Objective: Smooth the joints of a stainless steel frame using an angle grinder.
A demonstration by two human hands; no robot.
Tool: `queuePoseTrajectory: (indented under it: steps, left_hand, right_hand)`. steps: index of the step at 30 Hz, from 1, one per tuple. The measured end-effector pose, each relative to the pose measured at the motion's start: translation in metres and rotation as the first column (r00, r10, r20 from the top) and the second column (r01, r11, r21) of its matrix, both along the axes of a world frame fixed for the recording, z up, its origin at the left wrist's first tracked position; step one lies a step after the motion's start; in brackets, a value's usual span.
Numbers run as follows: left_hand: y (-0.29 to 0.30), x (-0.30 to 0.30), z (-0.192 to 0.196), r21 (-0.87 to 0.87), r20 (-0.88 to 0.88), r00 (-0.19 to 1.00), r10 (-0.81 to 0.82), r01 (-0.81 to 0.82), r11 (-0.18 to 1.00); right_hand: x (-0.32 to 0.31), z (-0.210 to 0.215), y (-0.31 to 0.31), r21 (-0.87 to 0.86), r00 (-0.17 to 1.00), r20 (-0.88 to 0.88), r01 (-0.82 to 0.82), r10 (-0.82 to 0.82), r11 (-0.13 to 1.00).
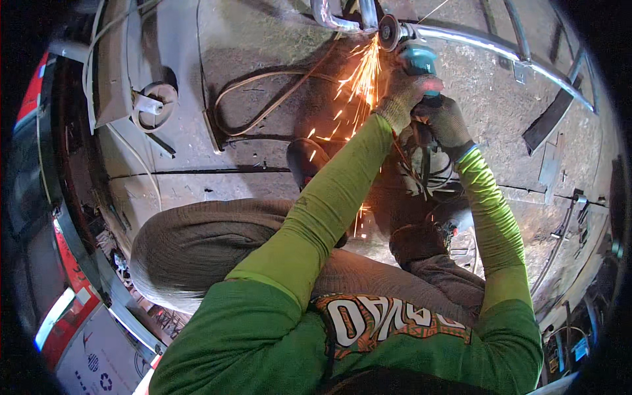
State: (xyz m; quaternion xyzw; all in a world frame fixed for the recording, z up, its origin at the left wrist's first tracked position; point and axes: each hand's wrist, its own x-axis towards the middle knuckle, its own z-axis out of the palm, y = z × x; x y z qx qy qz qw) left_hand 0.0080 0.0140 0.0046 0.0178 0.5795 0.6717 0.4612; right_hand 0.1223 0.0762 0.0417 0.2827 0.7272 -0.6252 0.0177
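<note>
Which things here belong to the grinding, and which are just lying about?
In use:
- teal angle grinder, gripped by the left hand and right hand
- metal tube beside the sparking disc

Apparently lying about:
- dark flat strip, at right
- round hollow piece, at left

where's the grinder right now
Near the top of the head view, right of centre, the grinder is held in the left hand and right hand, its disc beside the bent tube, sparks below.

From the wearer's head, the wide fisheye view looks steeply down, close over the dark-green fabric shirt (247, 322), toward the teal-bodied angle grinder (419, 60) farther off.
</note>
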Motion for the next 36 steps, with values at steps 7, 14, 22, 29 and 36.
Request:
queuePoseTrajectory:
  steps: [7,14,22,29,36]
  left_hand:
    - [-0.033,-0.001,-0.005,0.087,-0.289,0.894,-0.343,0.382,0.920]
    - [-0.041,-0.004,0.006,0.469,-0.386,0.919,0.084,0.117,0.876]
    - [-0.054,-0.017,0.029,0.055,0.078,0.982,-0.170,0.166,0.985]
    - [-0.091,-0.070,-0.035,-0.303,-0.816,0.255,-0.519,0.575,0.760]
    - [-0.065,-0.046,0.030,-0.356,0.038,0.833,-0.552,0.527,0.771]
  right_hand:
    - [0.006,-0.015,-0.006,0.403,0.968,-0.157,-0.120,0.198,0.907]
    - [-0.007,-0.021,-0.019,0.717,0.863,-0.196,-0.199,0.466,0.669]
    - [-0.006,-0.026,-0.041,0.141,0.994,-0.043,-0.094,0.101,0.985]
    - [-0.027,-0.033,-0.088,0.214,0.968,-0.250,0.054,0.002,0.975]
    - [-0.013,-0.057,-0.086,0.377,0.947,-0.280,-0.043,0.157,0.925]
